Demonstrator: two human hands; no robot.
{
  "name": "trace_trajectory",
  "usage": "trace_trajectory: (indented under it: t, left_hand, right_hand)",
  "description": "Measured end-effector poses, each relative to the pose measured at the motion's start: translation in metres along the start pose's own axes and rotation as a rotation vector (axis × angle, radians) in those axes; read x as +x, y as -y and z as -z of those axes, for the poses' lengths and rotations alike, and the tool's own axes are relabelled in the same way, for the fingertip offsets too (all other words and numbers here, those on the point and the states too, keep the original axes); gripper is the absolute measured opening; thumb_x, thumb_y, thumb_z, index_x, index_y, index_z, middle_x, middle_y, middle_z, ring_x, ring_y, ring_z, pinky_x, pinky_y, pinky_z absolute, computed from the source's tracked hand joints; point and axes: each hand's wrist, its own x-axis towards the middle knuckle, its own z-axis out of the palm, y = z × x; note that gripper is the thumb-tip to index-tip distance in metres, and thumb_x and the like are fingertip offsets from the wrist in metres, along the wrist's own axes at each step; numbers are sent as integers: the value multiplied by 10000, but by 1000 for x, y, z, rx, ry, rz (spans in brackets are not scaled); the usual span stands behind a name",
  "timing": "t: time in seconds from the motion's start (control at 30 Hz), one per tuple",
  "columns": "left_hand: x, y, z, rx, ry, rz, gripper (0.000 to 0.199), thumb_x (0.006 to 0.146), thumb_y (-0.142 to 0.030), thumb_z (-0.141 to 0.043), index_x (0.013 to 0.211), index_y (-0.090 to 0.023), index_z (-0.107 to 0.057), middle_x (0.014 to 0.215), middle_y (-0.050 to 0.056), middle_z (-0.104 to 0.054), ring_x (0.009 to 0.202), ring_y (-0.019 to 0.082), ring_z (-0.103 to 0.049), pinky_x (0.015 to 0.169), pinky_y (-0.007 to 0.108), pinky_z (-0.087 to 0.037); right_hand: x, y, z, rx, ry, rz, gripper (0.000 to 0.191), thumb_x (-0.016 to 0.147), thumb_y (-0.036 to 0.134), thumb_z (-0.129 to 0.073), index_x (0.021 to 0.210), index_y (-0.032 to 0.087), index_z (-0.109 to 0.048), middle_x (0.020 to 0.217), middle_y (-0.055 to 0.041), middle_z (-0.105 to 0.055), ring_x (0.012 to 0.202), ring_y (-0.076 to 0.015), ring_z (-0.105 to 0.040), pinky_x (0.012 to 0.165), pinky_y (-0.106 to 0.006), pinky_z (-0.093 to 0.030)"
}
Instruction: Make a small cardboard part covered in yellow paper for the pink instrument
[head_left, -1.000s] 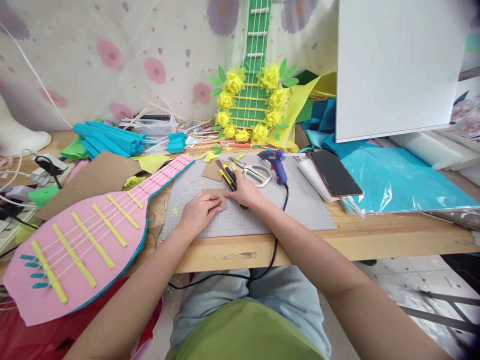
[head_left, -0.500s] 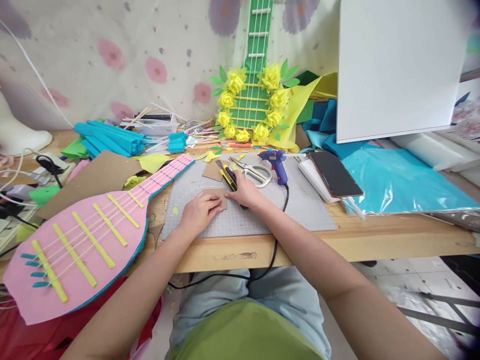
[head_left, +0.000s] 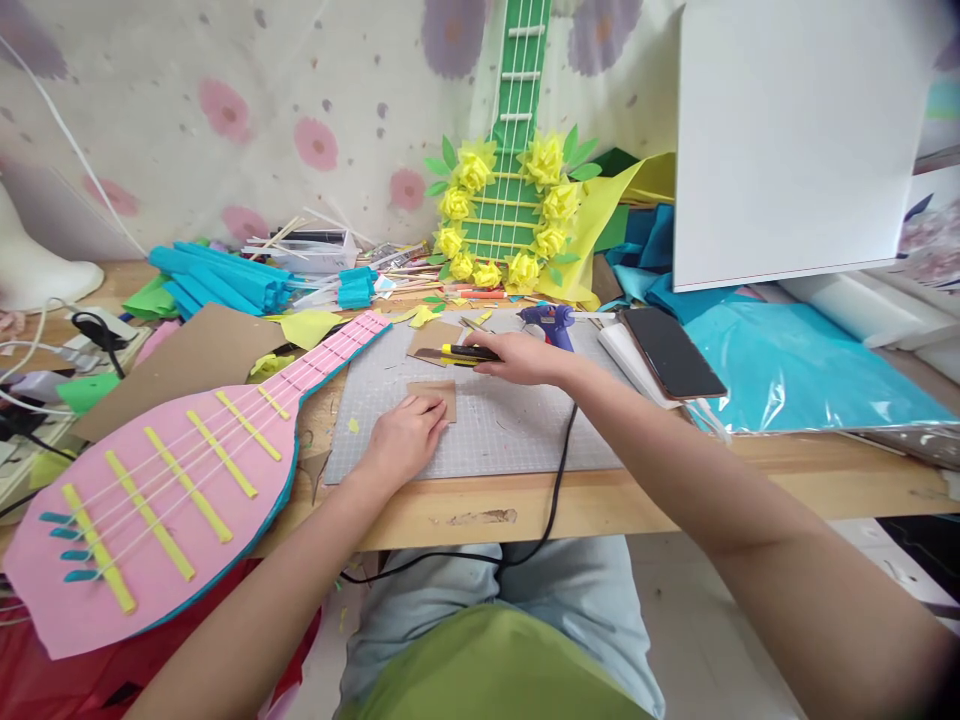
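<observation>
right fingers [head_left: 498,343] around one knife [head_left: 475,353]

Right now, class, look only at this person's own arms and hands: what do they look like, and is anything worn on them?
The left hand and right hand wear no gloves, and I can make out no ring, watch or bracelet. The left arm and right arm show no sleeve, cable or clear marking where visible.
</observation>
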Motion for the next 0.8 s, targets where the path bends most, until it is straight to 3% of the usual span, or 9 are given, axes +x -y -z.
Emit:
trace_trajectory:
  t: [0.13, 0.33, 0.47, 0.6, 0.7, 0.8]
  left_hand:
    - [-2, -4, 1, 9, 3, 1, 300, 868, -269, -429, 1055, -157, -636, 1078, 93, -644, 956, 219, -577, 817, 357, -488]
    - [-5, -4, -4, 51, -35, -23, 328, 876, -265, -414, 1093, -123, -614, 1100, 100, -636, 951, 219, -567, 811, 351, -488]
    - [-5, -3, -5, 60, -67, -28, 301, 874, -248, -424, 1069, -130, -621, 1056, 91, -648, 911, 201, -571, 769, 337, -498]
    - [-3, -1, -4, 59, -86, -35, 265, 861, -245, -454, 1022, -145, -639, 1013, 79, -659, 896, 190, -579, 737, 325, -503]
    - [-1, 2, -5, 48, -113, -40, 238, 853, -242, -475, 983, -161, -657, 995, 57, -670, 881, 175, -591, 728, 309, -503]
    - [1, 4, -6, 45, -144, -29, 211, 847, -232, -492, 935, -175, -675, 965, 32, -686, 840, 159, -608, 682, 285, -503]
  right_hand:
    - [5, 0, 2, -89, 93, 28, 388, 780, 253, -554, 1168, 263, -530, 1003, -51, -664, 852, -226, -610, 721, -296, -410]
    - [-1, -6, -6, -137, 71, 94, 506, 809, 225, -511, 1303, 294, -423, 1122, -53, -626, 947, -230, -601, 795, -322, -413]
    - [-17, -16, -6, -58, 1, -51, 557, 825, 229, -490, 1358, 238, -328, 1118, -98, -617, 933, -225, -607, 798, -342, -434]
    - [-35, -26, -13, 234, -4, -227, 543, 856, 281, -448, 1363, 218, -264, 845, -46, -652, 645, -153, -620, 632, -296, -478]
    - [-41, -30, -18, 322, 3, -230, 540, 862, 284, -437, 1367, 241, -253, 781, -13, -640, 589, -133, -607, 606, -287, -484]
    - [-38, -30, -17, 219, 29, -160, 544, 857, 284, -449, 1374, 271, -280, 915, -37, -662, 667, -142, -628, 678, -301, -483]
